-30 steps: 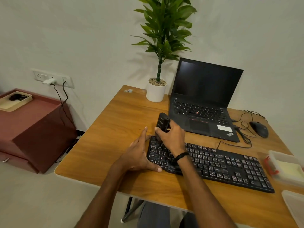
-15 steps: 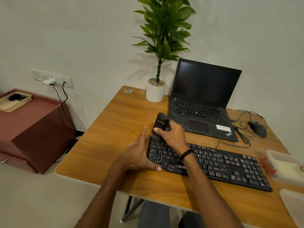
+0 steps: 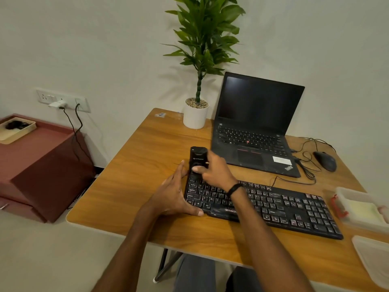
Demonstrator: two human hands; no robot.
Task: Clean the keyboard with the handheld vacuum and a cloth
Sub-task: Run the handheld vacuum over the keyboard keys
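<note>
Half the handheld vacuum [image 3: 197, 157] is hidden behind the right hand [image 3: 216, 171].

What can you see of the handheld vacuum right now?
The handheld vacuum is small, black and boxy, matte plastic by its look, with two round parts and a faint logo on its face. It stands nearly upright over the far left corner of the keyboard, lower end hidden. The right hand grips it, thumb on the front. Fingers of the left hand lie beside it; contact unclear.
</note>
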